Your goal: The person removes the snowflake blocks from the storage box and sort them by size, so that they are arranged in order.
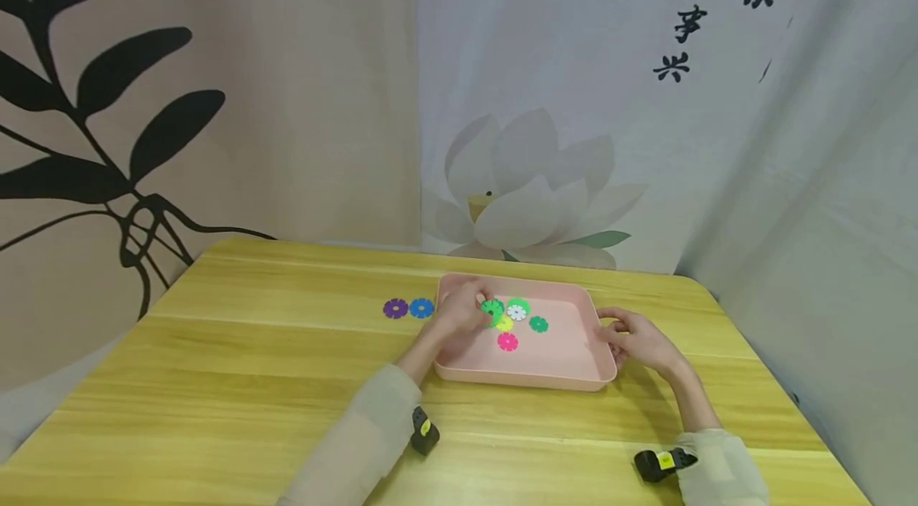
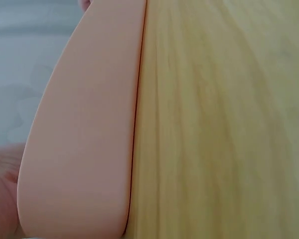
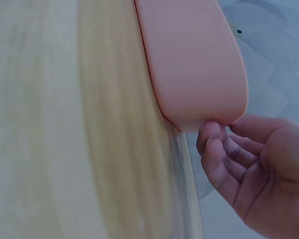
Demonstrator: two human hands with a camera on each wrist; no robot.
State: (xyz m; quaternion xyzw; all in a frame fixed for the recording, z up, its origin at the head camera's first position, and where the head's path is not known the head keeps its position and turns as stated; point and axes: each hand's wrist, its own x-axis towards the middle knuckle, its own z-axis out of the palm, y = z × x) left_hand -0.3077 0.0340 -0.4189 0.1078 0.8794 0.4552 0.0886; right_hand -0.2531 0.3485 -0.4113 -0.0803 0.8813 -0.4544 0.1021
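Left hand (image 1: 461, 310) narrow, pinching a green disc (image 1: 491, 308) over the left half of the tray (image 1: 562, 354); right hand (image 1: 641, 340), fingers curled, grips the tray's right end; pink disc (image 1: 508, 345) inside the tray, purple disc (image 1: 389, 308) left of it

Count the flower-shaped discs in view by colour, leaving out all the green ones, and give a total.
Purple disc: 1
Blue disc: 1
White disc: 1
Yellow disc: 1
Pink disc: 1
Total: 5
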